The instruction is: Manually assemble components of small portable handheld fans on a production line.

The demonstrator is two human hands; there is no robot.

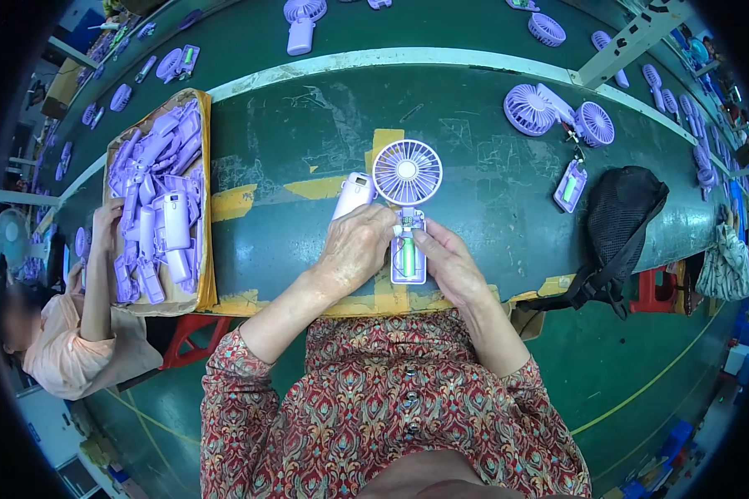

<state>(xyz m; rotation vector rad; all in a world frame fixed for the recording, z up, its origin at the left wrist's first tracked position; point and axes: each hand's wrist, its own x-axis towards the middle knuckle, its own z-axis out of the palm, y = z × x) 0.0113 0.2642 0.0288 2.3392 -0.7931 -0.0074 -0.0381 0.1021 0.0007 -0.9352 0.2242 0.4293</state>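
A purple handheld fan (407,172) lies face up in front of me, its handle uncovered. Inside the handle show a small circuit board and a green battery (409,257). My right hand (451,264) grips the handle's right edge, thumb on its rim. Closed fingers of my left hand (356,247) press at the upper left of the handle, beside the circuit board; their tips are partly hidden. Just behind that hand lies a light purple handle cover (355,193). Whether the hand touches this cover, I cannot tell.
A cardboard box (207,249) of purple handle parts stands at left, with another person's hand (108,218) at its edge. Fans (531,110) with an open handle (570,186) and a black mesh bag (626,218) lie at right. More fans lie beyond the white rail (441,56).
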